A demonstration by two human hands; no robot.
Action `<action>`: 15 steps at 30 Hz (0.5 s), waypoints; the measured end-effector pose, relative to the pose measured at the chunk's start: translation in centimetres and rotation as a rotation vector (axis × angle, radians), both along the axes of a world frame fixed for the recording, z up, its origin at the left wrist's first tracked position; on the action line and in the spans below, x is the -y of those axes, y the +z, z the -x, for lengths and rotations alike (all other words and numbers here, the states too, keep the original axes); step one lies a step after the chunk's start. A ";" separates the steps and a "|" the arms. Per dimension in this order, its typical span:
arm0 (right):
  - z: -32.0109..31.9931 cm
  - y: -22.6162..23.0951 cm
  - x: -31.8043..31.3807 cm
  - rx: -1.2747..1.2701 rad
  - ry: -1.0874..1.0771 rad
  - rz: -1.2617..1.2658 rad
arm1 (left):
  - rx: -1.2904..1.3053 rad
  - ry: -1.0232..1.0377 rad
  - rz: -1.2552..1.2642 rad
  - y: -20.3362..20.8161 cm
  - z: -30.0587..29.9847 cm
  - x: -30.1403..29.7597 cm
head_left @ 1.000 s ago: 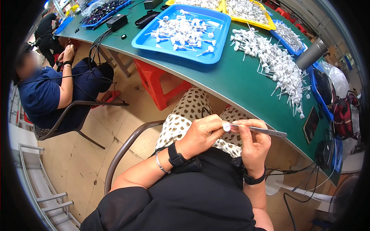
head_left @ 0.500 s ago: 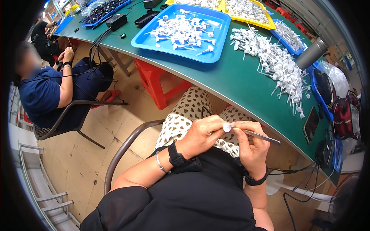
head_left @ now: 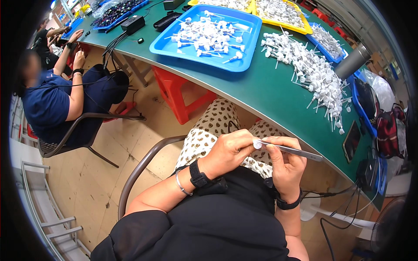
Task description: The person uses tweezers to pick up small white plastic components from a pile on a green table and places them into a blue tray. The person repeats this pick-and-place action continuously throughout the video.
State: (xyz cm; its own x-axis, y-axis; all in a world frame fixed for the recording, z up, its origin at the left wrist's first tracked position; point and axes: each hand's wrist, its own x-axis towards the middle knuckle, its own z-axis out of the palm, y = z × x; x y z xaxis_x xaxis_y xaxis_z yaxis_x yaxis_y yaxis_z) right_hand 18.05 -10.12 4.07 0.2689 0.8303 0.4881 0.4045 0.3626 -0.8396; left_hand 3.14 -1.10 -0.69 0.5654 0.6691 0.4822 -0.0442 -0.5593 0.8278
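Note:
Over my lap, my left hand (head_left: 233,148) is closed, pinching a small white plastic piece (head_left: 257,144) with a round cap-like end. Most of that piece is hidden by the fingers. Close beside it, my right hand (head_left: 287,165) grips a slim flat metal tool (head_left: 300,152). Its working tip lies at the white piece, too small to make out, so I cannot tell whether it is a blade or tweezers. The tool's broad end sticks out to the right. Similar white pieces with thin stems lie in a heap (head_left: 305,65) on the green table (head_left: 257,93).
A blue tray (head_left: 163,43) of white pieces sits beyond my knees, with a yellow tray (head_left: 305,28) behind. At right are a metal cylinder (head_left: 353,61), a phone (head_left: 351,141) and cables. A red stool (head_left: 176,98) stands under the table. Another person (head_left: 56,93) sits at left.
The metal tool has shifted slightly right, its outer end reaching farther out; my right hand moved a little with it. The seated person at left has raised one hand toward the table.

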 end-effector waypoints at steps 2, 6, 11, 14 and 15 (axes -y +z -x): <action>0.0 0.1 0.0 0.005 -0.003 0.012 | -0.003 -0.005 0.021 0.0 0.0 0.0; 0.1 0.0 -0.1 -0.008 -0.015 0.006 | -0.009 -0.023 0.070 0.2 0.1 0.2; 0.0 -0.1 -0.2 -0.010 -0.019 0.013 | 0.000 -0.024 0.052 0.2 0.1 0.1; 0.2 0.0 -0.2 -0.049 -0.009 0.020 | -0.004 -0.025 0.053 0.1 0.1 0.1; 0.2 0.1 -0.2 -0.066 -0.005 0.022 | -0.012 -0.028 0.058 0.1 0.1 0.1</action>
State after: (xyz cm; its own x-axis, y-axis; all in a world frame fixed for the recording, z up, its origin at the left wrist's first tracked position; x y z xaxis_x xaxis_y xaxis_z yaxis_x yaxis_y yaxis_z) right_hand 17.82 -9.91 4.12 0.3043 0.8393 0.4506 0.3498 0.3415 -0.8724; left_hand 3.03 -1.20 -0.55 0.5895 0.6798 0.4362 -0.0488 -0.5091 0.8593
